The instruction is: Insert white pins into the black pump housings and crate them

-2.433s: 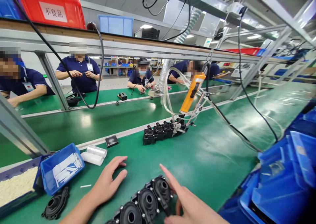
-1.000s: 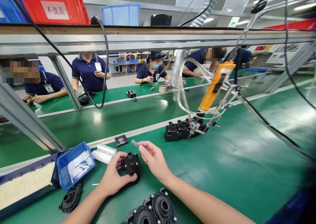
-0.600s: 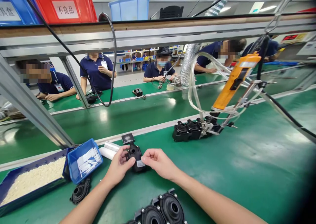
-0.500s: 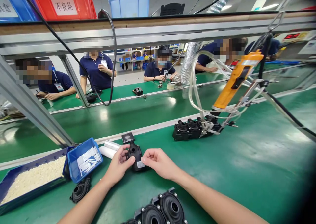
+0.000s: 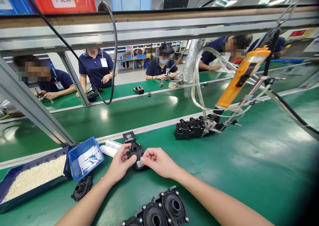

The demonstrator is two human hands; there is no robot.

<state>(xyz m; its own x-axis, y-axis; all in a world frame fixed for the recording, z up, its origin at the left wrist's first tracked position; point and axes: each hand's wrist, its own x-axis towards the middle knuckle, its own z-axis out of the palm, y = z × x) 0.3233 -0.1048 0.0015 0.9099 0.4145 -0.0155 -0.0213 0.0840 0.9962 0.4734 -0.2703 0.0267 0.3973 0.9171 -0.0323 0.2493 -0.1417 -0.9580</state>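
A black pump-like housing (image 5: 136, 149) with a white label on its lower part is upright on the green bench. My left hand (image 5: 122, 161) grips its left side, thumb on the front face. My right hand (image 5: 156, 161) is at the housing's right edge beside the label, fingers curled and thumb against the forefinger; whatever lies in that pinch is too small to make out. Just behind the housing sits a small dark square block (image 5: 129, 137). White rolls (image 5: 109, 150) lie behind my left hand.
At left are a blue bin of white sticks (image 5: 72, 159), a tray of cream pieces (image 5: 35, 193) and a black cover (image 5: 81, 188). Black housings stand nearest me (image 5: 171, 204) and farther right (image 5: 190, 129), below an orange screwdriver (image 5: 241, 76). People work across the line.
My right thumb and fingers have shifted slightly left along the label. The left hand keeps its hold. Across the line, a standing person's hand has dropped from the chest.
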